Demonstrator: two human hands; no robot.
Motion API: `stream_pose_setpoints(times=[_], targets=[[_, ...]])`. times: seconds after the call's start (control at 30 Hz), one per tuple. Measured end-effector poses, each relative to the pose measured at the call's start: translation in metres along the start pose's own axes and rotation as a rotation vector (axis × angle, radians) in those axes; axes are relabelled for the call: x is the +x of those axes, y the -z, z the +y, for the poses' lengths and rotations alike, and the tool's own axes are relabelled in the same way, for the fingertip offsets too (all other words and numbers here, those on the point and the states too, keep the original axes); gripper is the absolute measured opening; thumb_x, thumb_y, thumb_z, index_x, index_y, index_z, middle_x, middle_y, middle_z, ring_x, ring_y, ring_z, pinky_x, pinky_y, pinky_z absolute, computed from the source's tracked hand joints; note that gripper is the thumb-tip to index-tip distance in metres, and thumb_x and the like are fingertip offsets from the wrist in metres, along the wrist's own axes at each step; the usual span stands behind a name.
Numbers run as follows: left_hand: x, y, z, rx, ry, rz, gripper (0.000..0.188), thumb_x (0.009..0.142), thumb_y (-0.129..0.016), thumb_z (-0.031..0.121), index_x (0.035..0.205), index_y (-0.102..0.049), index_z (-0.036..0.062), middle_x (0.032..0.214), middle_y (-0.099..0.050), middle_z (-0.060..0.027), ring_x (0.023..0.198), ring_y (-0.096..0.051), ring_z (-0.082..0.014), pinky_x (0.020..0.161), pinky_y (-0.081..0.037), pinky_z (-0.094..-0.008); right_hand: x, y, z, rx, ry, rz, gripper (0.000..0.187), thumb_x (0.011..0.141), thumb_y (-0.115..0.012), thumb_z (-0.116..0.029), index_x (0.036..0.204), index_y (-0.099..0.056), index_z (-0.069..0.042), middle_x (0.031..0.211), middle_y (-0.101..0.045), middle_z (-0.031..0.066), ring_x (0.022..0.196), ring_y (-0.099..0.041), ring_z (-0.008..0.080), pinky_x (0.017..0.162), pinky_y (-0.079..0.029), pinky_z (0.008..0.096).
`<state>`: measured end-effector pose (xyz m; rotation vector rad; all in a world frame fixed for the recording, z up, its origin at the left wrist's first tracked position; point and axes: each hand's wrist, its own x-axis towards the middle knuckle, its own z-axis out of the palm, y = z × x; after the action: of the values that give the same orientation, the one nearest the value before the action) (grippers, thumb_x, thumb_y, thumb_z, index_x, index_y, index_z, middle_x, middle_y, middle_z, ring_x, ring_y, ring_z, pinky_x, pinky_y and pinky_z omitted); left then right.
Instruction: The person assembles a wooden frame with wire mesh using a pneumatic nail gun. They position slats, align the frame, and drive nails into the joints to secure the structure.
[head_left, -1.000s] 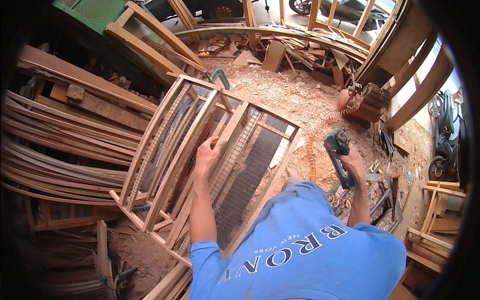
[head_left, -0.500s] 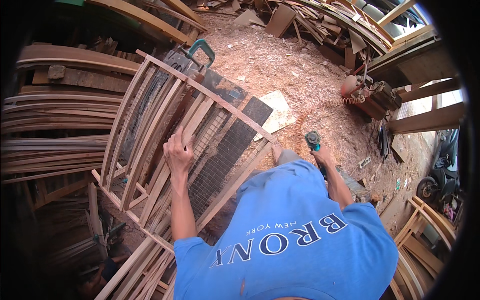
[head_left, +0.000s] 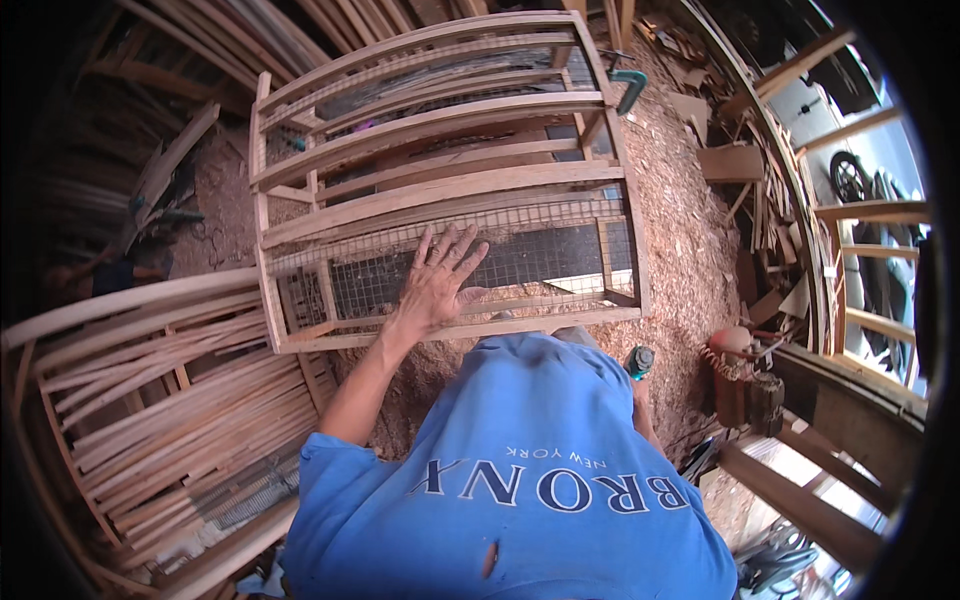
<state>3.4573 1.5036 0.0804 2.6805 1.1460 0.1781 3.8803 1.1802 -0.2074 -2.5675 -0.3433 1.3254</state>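
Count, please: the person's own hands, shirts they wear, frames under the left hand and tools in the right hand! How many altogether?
Hands: 2 (left hand; right hand, mostly hidden)
Blue shirt: 1
Wooden frame: 1
Tool: 1
Total: 5

Head cam (L fisheye) looks down from close abv. wearer's torso.

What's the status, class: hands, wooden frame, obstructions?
Left hand spread over wire mesh. Right hand holds teal tool, partly hidden by blue shirt. Wooden frame ahead, teal clamp beside its right end.
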Motion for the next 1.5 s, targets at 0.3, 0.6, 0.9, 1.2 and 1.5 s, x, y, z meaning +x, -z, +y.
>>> stream_pose_setpoints(times=[0.3, 0.6, 0.9, 1.2, 1.5], targets=[[-0.092, 0.029, -0.016, -0.086, 0.348, 0.278, 0.034, 0.087, -0.079, 0.019, 0.12, -0.076, 0.0103, 0.133, -0.06, -0.0137, 0.129, -0.054, -0.029, 0.115, -0.036, -0.0503, 0.003, 0.008, -0.027, -0.119, 0.104, -0.004, 0.045, 0.077, -0.073, -0.028, 0.111, -0.068, 0.002, 0.101, -0.073, 0.0264, 0.097, -0.071, 0.0396, 0.085, -0.054, 0.0468], [-0.091, 0.029, 0.004, -0.045, 0.433, 0.136, 0.032, 0.096, -0.071, 0.022, 0.126, -0.073, 0.012, 0.129, -0.057, -0.0126, 0.127, -0.049, -0.0269, 0.113, -0.027, -0.0517, -0.01, 0.012, -0.019, -0.144, 0.119, 0.02, 0.044, 0.077, -0.073, -0.027, 0.109, -0.068, 0.001, 0.099, -0.073, 0.0245, 0.094, -0.071, 0.0375, 0.082, -0.054, 0.0458], [-0.085, 0.043, -0.011, -0.143, 0.425, 0.051, 0.024, 0.097, -0.069, 0.022, 0.118, -0.077, 0.0135, 0.115, -0.06, -0.0066, 0.112, -0.052, -0.0232, 0.106, -0.028, -0.0473, -0.03, 0.012, -0.013, -0.136, 0.106, 0.039, 0.042, 0.077, -0.073, -0.027, 0.108, -0.068, 0.001, 0.097, -0.073, 0.0226, 0.09, -0.071, 0.0355, 0.08, -0.054, 0.0448], [-0.088, 0.04, 0.0, -0.023, 0.428, 0.186, 0.028, 0.095, -0.072, 0.021, 0.121, -0.075, 0.0112, 0.125, -0.063, -0.0114, 0.114, -0.056, -0.0231, 0.108, -0.031, -0.0532, -0.036, 0.002, -0.014, -0.108, 0.115, 0.049, 0.041, 0.076, -0.073, -0.026, 0.107, -0.068, 0.001, 0.095, -0.074, 0.0208, 0.087, -0.071, 0.0335, 0.078, -0.055, 0.0438], [-0.071, 0.2, 0.088, -0.622, -0.495, 1.379, 0.019, 0.094, -0.072, 0.014, 0.111, -0.069, 0.0081, 0.103, -0.071, -0.005, 0.089, -0.067, -0.0184, 0.085, -0.052, -0.0387, -0.039, -0.017, -0.01, -0.045, 0.125, 0.108, 0.039, 0.076, -0.073, -0.025, 0.106, -0.068, 0.0, 0.093, -0.074, 0.0189, 0.084, -0.071, 0.0314, 0.075, -0.055, 0.0428]])
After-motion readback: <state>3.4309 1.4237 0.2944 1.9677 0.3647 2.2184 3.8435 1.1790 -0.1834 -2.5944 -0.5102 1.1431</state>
